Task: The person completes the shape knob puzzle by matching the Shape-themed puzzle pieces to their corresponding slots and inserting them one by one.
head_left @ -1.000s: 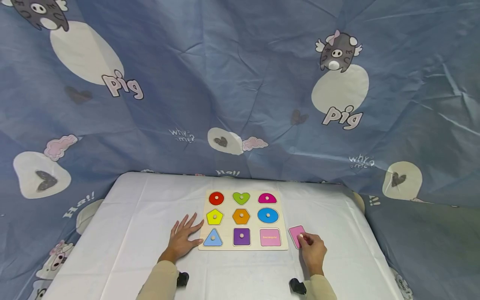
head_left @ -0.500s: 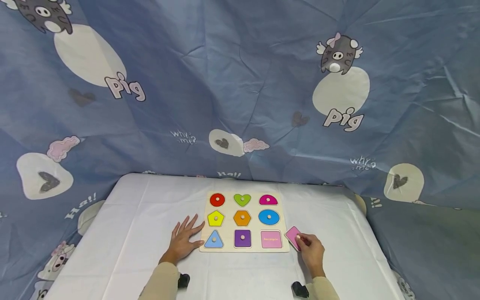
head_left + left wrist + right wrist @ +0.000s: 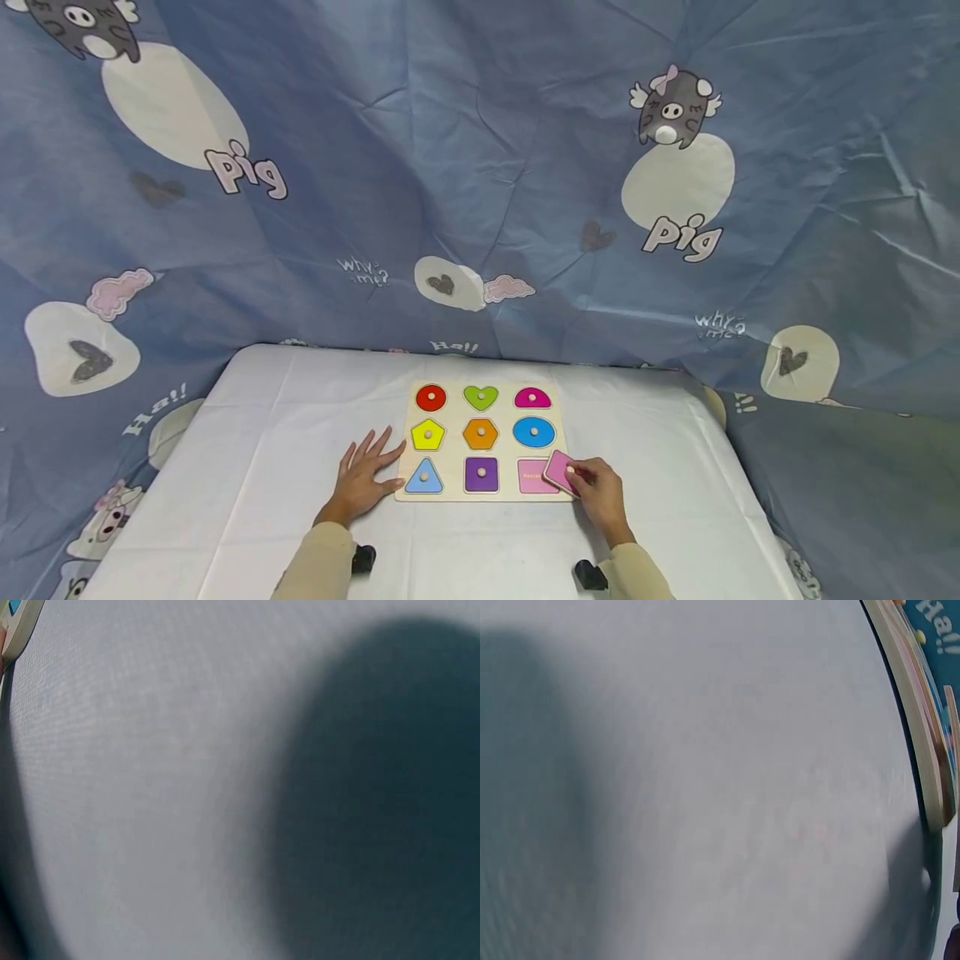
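A pale wooden shape puzzle board (image 3: pixel 453 495) lies on the white table, with several coloured knobbed pieces seated in it. My right hand (image 3: pixel 604 493) pinches the knob of a pink rectangle piece (image 3: pixel 557 468), which is tilted and overlaps the right part of the pink rectangular recess (image 3: pixel 530 477). My left hand (image 3: pixel 363 477) has its fingers spread, thumb and fingertips at the board's left edge. In the right wrist view the board's edge (image 3: pixel 919 724) runs down the right side. Only a corner of the board (image 3: pixel 22 630) shows in the left wrist view.
The white-covered table (image 3: pixel 480 550) extends around the board. Behind it hangs a blue cloth (image 3: pixel 480 167) printed with pigs. A purple square piece (image 3: pixel 482 474) sits left of the pink recess, and a blue oval piece (image 3: pixel 533 432) above it.
My right hand has carried the pink rectangle piece leftward, from beside the board to over its right edge and recess. The left hand stays at the board's left edge.
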